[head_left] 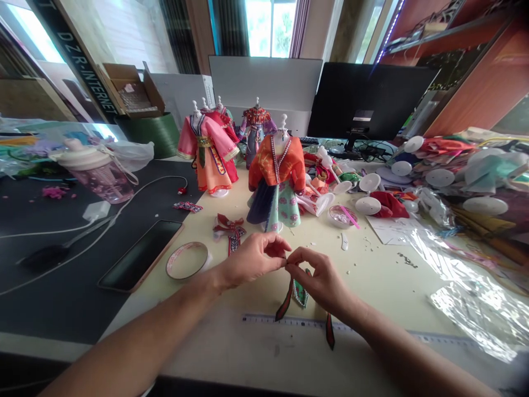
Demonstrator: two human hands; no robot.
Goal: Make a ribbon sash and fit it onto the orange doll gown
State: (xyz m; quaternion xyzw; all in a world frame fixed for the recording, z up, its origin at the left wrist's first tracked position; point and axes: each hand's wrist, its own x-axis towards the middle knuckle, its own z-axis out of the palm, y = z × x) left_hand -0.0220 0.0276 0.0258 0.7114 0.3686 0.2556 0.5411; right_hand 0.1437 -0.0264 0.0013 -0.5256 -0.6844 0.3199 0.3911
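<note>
My left hand (261,255) is closed in a pinch, its fingertips meeting those of my right hand (318,275). The tiny bit between the fingertips is mostly hidden. From my right hand's pinch hangs a doll sash (300,293), a small green panel edged with pale beads, with dark strips trimmed in red on either side. Its upper part is covered by my fingers. Just beyond my hands stands a doll stand dressed in an orange jacket (278,160) and a blue and mint skirt. A red bow with a patterned ribbon (230,227) lies left of it.
A ruler (264,319) lies along the near table edge. To the left are a tape roll (187,261), a phone (140,255) and a drink bottle (97,171). Other dressed doll stands (209,149) are behind. At right, a small bead dish (342,216) and clear plastic film (475,314).
</note>
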